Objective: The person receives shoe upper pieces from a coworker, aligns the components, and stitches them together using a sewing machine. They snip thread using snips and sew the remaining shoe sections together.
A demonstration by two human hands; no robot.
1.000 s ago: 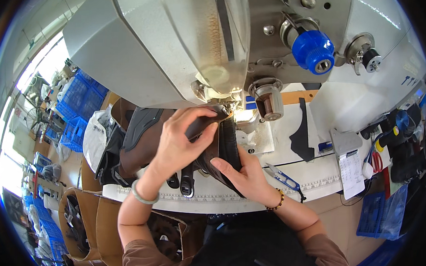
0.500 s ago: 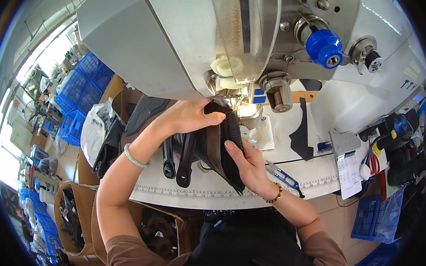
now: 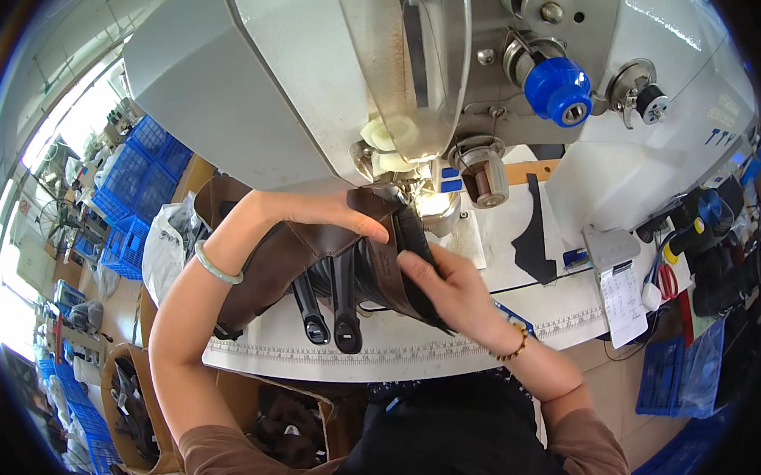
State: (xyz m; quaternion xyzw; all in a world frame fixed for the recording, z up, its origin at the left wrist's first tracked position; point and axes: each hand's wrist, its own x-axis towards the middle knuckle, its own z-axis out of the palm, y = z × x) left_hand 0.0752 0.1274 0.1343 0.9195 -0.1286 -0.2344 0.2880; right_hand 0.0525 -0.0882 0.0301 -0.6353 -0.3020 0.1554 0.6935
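Beneath the grey sewing machine (image 3: 277, 89), you work a brown leather piece (image 3: 286, 263) whose right end sits beside the lit stitching area. Its surface is smooth and slightly glossy, with a seam across it, and a black ribbed edge (image 3: 413, 239) curves down the right side. From it, 2 black straps (image 3: 345, 308) with end fittings hang over the white desk (image 3: 244, 338).

Your right hand (image 3: 459, 296) grasps the ribbed edge, thumb on top. Your left hand (image 3: 343, 215) rests its thumb on the leather; the machine hides its other fingers, so you cannot tell whether they grip.

The machine's bulk blocks part of the work from above, and your left forearm crosses the leather. Blue snips (image 3: 513, 314) lie partly behind your right hand. Farther right on the desk are a flat black cutout (image 3: 533, 240), a paper sheet (image 3: 624, 303) and red-handled scissors (image 3: 669, 286). A white plastic bag (image 3: 168, 245) sits at left, beyond your forearm.
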